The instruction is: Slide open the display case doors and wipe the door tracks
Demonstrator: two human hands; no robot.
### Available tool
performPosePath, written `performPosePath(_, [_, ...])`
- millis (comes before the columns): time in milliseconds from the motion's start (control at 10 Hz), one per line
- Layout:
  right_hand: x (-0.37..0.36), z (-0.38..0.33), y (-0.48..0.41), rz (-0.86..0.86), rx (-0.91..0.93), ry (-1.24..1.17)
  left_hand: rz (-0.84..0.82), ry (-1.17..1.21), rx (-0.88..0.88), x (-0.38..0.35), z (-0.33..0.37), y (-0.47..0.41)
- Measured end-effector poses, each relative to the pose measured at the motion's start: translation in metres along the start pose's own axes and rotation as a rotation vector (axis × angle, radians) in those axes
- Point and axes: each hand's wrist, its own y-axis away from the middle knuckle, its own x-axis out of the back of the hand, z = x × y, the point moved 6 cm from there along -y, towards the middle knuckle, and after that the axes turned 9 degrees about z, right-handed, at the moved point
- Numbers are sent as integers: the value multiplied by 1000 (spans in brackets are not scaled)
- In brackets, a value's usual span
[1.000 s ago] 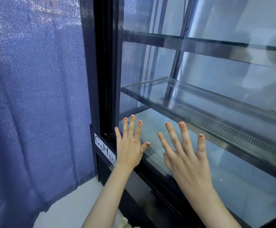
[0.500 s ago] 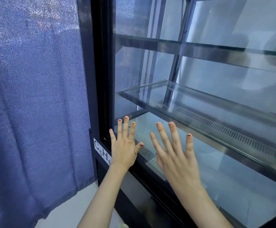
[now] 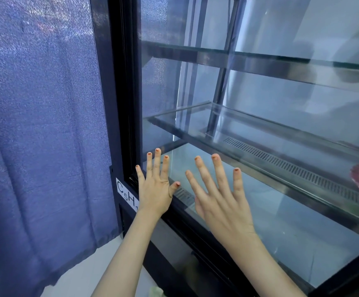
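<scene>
Both the left hand (image 3: 155,190) and the right hand (image 3: 221,202) lie flat with fingers spread, gripping nothing, on the clear sliding glass door (image 3: 260,221) low by the black metal case frame (image 3: 123,103), presumably using palm friction to push it along the black bottom track (image 3: 198,234).

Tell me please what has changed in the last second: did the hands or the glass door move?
Both flat hands drifted slightly left in the picture: the left hand now covers more of the white label, and the right hand follows beside it. The frame shifted equally, so part of this may be camera motion. Nothing was gripped or released. Whether the glass door slid, I cannot tell. The blue curtain and shelves look unchanged.
</scene>
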Motion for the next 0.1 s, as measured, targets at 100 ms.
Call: performPosePath(100, [22,5,-2,89,-16,-301,-15,-26,-8,-2,3,0])
